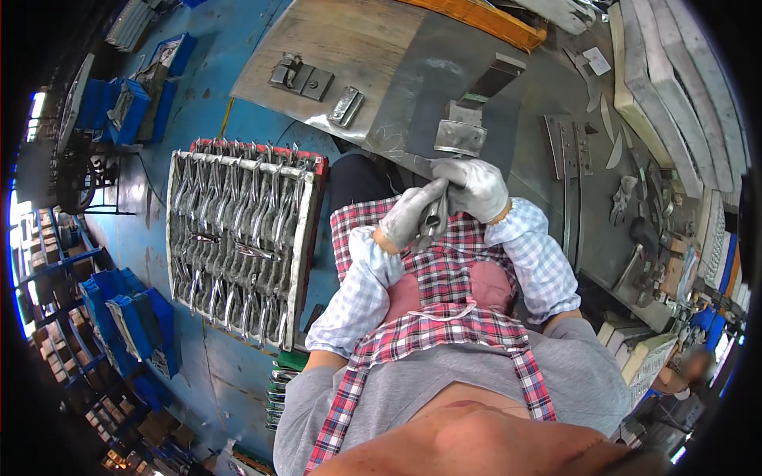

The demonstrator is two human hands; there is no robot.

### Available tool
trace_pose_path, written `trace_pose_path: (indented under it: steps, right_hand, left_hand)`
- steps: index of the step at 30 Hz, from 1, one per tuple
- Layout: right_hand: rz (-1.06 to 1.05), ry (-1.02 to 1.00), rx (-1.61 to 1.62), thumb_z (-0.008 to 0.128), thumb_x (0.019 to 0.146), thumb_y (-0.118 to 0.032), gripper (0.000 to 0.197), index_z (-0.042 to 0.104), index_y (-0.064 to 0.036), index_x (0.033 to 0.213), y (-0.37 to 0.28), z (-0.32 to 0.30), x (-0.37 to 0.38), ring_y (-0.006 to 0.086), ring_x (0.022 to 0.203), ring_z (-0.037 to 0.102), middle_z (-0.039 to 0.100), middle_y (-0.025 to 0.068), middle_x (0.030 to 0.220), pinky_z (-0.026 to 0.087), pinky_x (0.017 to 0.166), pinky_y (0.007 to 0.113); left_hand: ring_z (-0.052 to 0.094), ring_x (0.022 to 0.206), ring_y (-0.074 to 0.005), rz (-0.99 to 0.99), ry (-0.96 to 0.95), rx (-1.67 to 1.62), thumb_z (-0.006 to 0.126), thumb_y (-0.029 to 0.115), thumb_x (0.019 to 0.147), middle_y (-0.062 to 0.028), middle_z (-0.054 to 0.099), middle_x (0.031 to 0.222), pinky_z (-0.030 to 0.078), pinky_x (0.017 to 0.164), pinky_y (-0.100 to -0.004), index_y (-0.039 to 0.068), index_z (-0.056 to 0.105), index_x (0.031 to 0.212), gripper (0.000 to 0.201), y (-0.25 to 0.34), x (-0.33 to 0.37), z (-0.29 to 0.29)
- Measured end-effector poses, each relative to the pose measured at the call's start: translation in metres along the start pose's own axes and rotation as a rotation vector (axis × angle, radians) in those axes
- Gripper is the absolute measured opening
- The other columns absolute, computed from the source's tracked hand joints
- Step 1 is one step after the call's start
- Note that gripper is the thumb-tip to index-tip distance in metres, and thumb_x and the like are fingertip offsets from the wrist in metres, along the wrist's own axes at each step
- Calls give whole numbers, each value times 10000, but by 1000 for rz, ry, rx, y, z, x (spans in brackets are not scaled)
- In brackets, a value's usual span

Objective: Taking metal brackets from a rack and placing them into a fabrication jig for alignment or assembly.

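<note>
In front of my apron, both hands are together at the table's near edge, in white gloves and checked sleeves. My left hand [411, 213] is closed around a grey metal hand tool [431, 228] that looks like pliers; its lower end hangs below the fingers. My right hand [478, 189] has its fingers curled at the tool's upper end, partly hiding it. Just beyond the gloves stands a metal block fixture [460, 136] with an upright bar. To my left lies a white-rimmed tray [298, 262] packed with rows of similar shiny metal tools.
The metal-topped table [397, 75] carries a clamp-like fixture [302, 78] and a small metal block [346, 106]. Flat metal strips and a hinged plate [565, 147] lie to the right. Blue bins [131, 317] stand on the blue floor. Another person [675, 377] is far right.
</note>
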State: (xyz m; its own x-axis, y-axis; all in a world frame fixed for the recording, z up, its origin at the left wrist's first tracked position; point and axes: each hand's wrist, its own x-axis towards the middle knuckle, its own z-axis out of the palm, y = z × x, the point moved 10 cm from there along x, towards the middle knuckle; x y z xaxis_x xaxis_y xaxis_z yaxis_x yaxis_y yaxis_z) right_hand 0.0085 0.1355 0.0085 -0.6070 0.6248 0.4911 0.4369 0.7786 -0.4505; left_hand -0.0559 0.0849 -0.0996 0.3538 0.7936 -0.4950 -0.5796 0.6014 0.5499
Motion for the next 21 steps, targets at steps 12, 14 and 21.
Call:
trace_pose_path:
  steps: [12, 14, 21]
  right_hand:
    - [585, 5, -47, 723, 745, -345, 373, 606, -68, 964, 111, -15, 10, 323, 758, 666, 682, 141, 816, 538, 663, 402]
    - [630, 54, -22, 718, 745, -330, 358, 606, -56, 948, 113, -18, 12, 340, 731, 661, 675, 157, 787, 537, 663, 409]
    - [678, 37, -69, 719, 734, -300, 336, 616, -75, 961, 116, -17, 15, 342, 734, 660, 674, 147, 773, 537, 679, 411]
  left_hand:
    - [651, 670, -152, 378, 633, 672, 597, 202, 889, -104, 687, 816, 509, 620, -271, 20, 658, 1035, 241, 50, 23, -52]
    - [674, 803, -214, 627, 626, 883, 616, 179, 863, -120, 692, 882, 511, 745, -290, 39, 666, 1036, 228, 89, 27, -31]
    - [669, 845, -248, 730, 585, 918, 655, 191, 827, -134, 683, 941, 507, 775, -300, 51, 680, 1012, 234, 104, 51, -20]
